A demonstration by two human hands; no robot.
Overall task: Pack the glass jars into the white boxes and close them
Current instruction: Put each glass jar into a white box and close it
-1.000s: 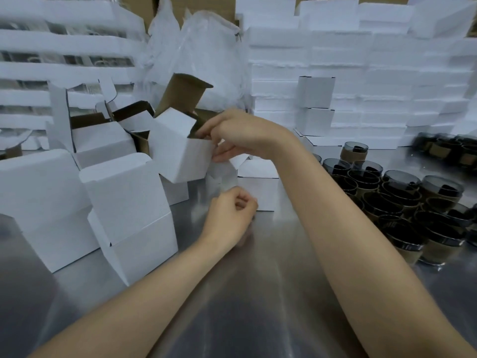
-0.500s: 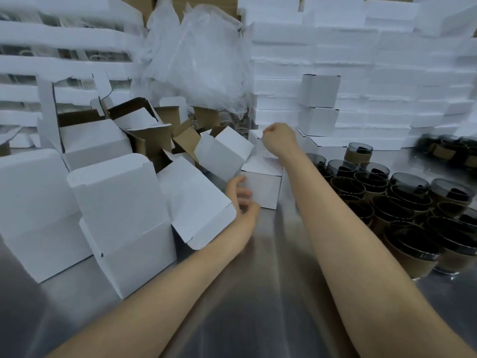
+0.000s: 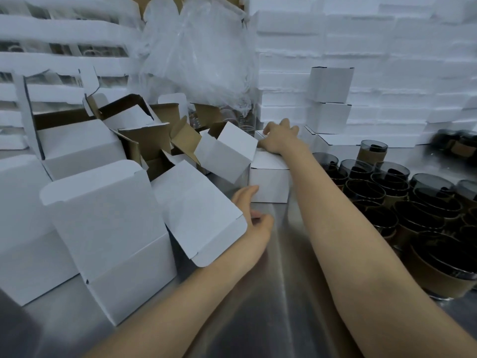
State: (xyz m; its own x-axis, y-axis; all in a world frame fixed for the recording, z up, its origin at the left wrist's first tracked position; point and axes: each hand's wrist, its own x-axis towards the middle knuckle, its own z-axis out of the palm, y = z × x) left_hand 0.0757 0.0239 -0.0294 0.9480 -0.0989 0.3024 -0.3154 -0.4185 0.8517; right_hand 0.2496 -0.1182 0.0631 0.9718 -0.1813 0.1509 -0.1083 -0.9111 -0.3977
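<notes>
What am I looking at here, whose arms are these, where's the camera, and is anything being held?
No machine: these are a person's two bare arms, filmed by a camera worn on their head, looking forward and down. On the metal table lie many white boxes, some open, like the open box on its side, and at right a cluster of dark glass jars. The right hand reaches across a closed white box, fingers spread. The left hand hovers open beside the open box. Neither hand holds anything.
</notes>
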